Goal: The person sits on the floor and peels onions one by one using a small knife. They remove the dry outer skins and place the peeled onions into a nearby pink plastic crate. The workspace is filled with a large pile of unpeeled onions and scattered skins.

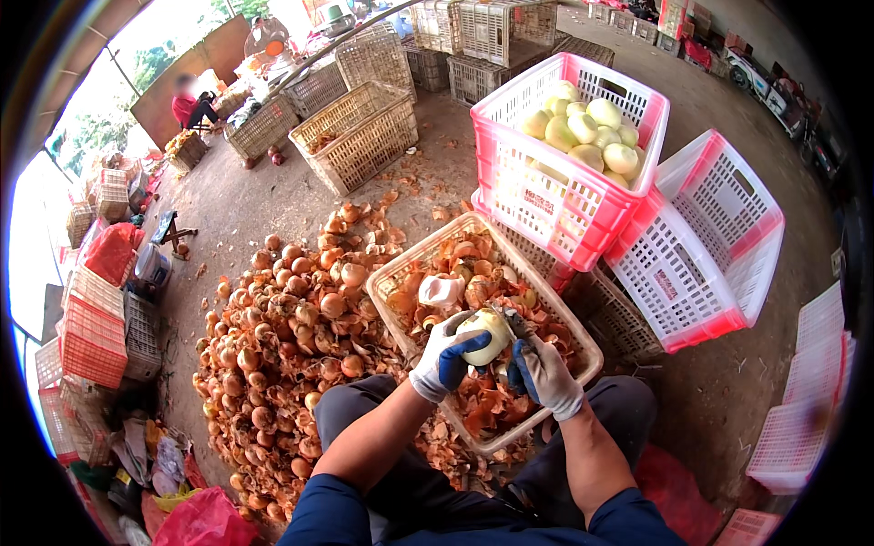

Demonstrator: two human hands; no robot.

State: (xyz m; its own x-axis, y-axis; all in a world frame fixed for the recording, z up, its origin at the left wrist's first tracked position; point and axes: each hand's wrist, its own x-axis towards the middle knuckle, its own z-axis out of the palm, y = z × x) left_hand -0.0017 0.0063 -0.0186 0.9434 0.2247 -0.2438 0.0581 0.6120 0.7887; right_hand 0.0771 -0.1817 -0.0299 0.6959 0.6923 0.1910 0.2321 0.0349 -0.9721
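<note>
My left hand (447, 356), in a white glove with a blue coated palm, grips a peeled onion (486, 336) over a plastic crate (382, 300) full of loose onion skins (488, 416). Gloved the same way, my right hand (543, 374) holds a small knife (517, 321) against the onion's upper right side. Part of the blade and its handle are hidden by my fingers. Left of the crate spreads a large heap of unpeeled brown onions (293, 327). Beyond the crate, a pink and white crate (567, 194) carries a pile of peeled onions (590, 130).
An open pink and white crate (689, 273) leans at the right. Farther off stand a beige crate (362, 150) and stacked crates (478, 82). A seated person (188, 106) is at the far left. Stacked crates (95, 327) and a pink bag (205, 519) line the left side.
</note>
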